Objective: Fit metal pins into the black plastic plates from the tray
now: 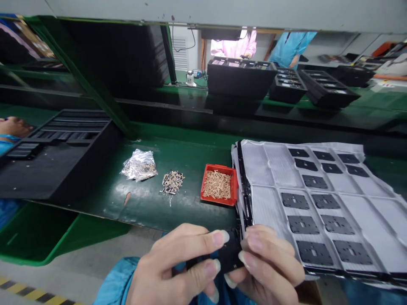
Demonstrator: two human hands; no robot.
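Black part (pixel 234 254) held just off the front edge of the tabletop (pixel 187 146)

The left hand (pixel 176 264) pinches one side of it between thumb and forefinger, while the right hand (pixel 271 264) grips the opposite end with its fingertips; the fingers hide much of it. At the tabletop's right end, a white tray (pixel 260 165) carries flat black plates (pixel 314 243), two of them along its front edge. Just beside the tray's left edge sits a red box (pixel 234 184) of small tan pins (pixel 217 184). Farther left on the tabletop lie a loose heap of tiny pieces (pixel 172 182) and a clear bag (pixel 139 163) of small bits. Toward the left end stands a big black case (pixel 95 159), another person's hand (pixel 14 126) near its left edge
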